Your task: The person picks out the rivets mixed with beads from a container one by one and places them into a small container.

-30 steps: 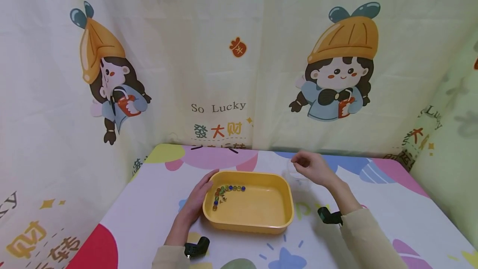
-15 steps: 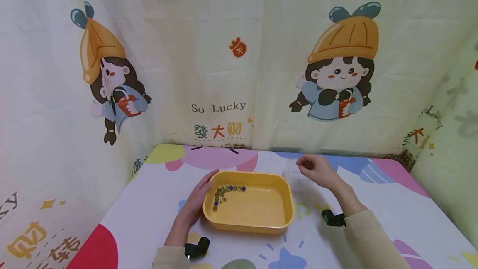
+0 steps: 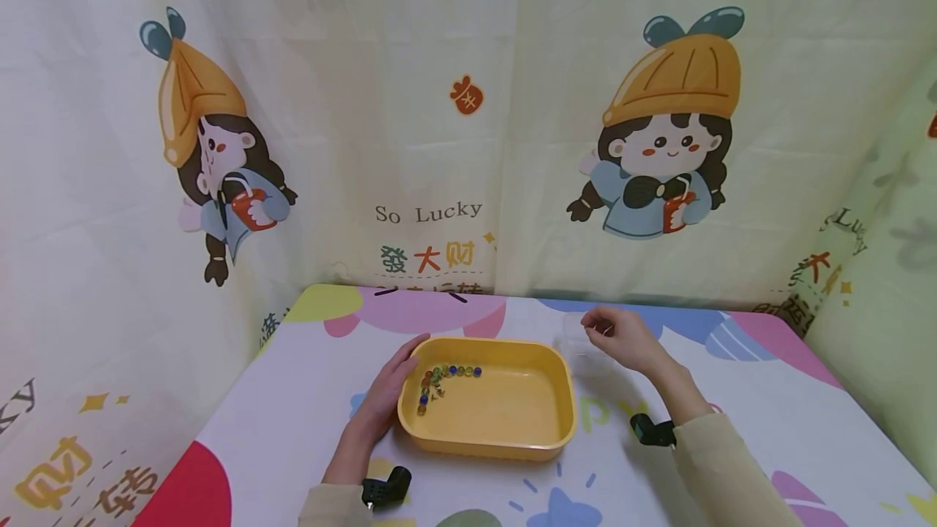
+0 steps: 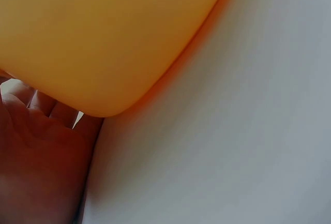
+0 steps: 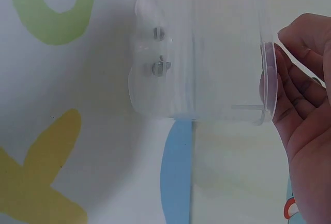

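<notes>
A yellow plastic tray stands on the table with several glass marbles along its back left corner and small metal pieces beside them. My left hand rests along the tray's left outer wall, fingers extended, as the left wrist view confirms at the palm. To the right of the tray is a clear plastic box with small metal pieces at its bottom. Curled at the box's open rim, my right hand has a small shiny thing among its fingers.
The table wears a white cloth with coloured prints. A patterned curtain hangs along the back and sides. A black wrist device sits on each wrist.
My right hand has shifted a little to the right and lower over the clear box. My left hand, the tray and the marbles stay in place.
</notes>
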`<move>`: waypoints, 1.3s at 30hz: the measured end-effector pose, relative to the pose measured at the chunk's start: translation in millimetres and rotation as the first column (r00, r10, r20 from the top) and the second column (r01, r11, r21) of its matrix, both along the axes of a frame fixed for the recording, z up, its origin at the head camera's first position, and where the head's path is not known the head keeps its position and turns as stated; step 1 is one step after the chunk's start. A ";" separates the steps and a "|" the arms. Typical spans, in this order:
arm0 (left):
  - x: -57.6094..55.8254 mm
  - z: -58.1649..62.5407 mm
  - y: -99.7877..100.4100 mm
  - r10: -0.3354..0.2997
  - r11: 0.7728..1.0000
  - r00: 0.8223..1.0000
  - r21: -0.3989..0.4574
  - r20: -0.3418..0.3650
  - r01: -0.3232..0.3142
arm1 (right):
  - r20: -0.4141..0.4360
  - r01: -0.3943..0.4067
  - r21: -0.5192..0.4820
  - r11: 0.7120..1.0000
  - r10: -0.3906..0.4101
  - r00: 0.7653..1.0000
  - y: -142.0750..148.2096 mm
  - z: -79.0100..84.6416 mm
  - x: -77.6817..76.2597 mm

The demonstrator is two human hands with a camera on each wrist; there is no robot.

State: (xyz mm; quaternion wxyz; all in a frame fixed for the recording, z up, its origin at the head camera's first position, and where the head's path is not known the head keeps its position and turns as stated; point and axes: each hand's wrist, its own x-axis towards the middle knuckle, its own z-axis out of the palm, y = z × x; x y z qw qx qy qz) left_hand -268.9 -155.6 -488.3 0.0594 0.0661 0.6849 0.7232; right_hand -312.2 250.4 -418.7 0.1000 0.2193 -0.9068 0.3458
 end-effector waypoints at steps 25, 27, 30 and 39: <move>-0.9 0.5 -0.9 -0.007 1.000 1.000 0.001 -0.002 0.007 | -0.025 -0.010 -0.067 0.998 0.008 1.000 -18.0 11.6 5.7; -0.8 0.4 -1.3 -0.011 1.000 1.000 0.009 -0.005 0.011 | -0.037 -0.024 -0.079 0.997 0.021 0.999 -22.6 14.8 6.2; -0.6 1.0 -1.4 -0.015 1.000 1.000 0.015 -0.010 0.015 | -0.055 -0.053 -0.096 0.994 0.048 0.997 -29.7 20.5 7.2; -0.9 -0.1 -0.6 -0.012 1.000 1.000 0.019 -0.004 0.012 | -0.026 -0.087 -0.118 0.989 0.084 0.996 -50.4 31.0 8.5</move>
